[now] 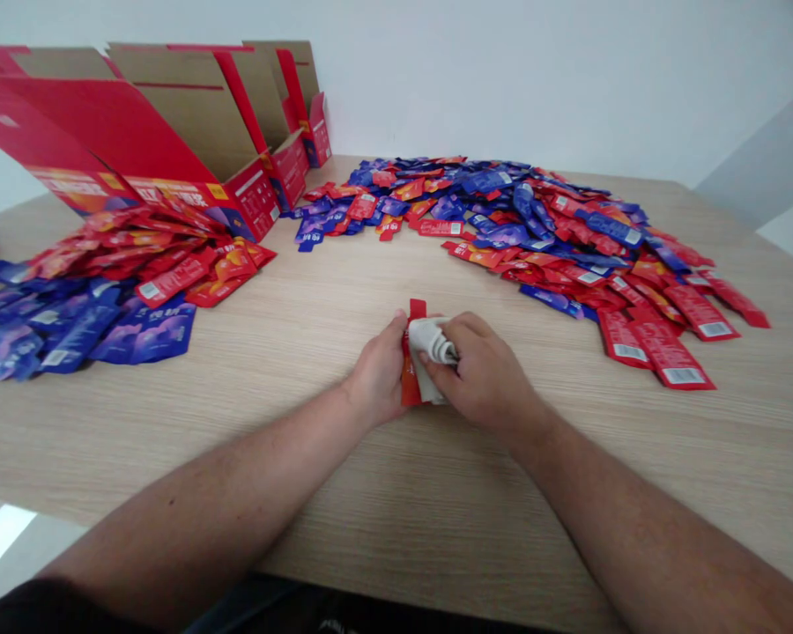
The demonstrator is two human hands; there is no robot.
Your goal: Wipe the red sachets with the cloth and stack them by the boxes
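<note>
Near the middle of the table, my left hand (379, 374) is closed on a narrow red sachet (410, 387), held upright by its edge. My right hand (492, 374) grips a folded whitish cloth (429, 343), which presses against the sachet's face and covers much of it. A red tab of the sachet sticks up above my fingers. Closest on the left lies a pile of red sachets (172, 255), beside a group of blue sachets (79, 330). Some fingers of my left hand are hidden behind the sachet.
Open red cardboard boxes (248, 198) with raised flaps stand in a row at the back left. A wide arc of mixed red and blue sachets (529, 220) spreads across the back and right of the wooden table (383, 511). A wall (502, 79) rises behind.
</note>
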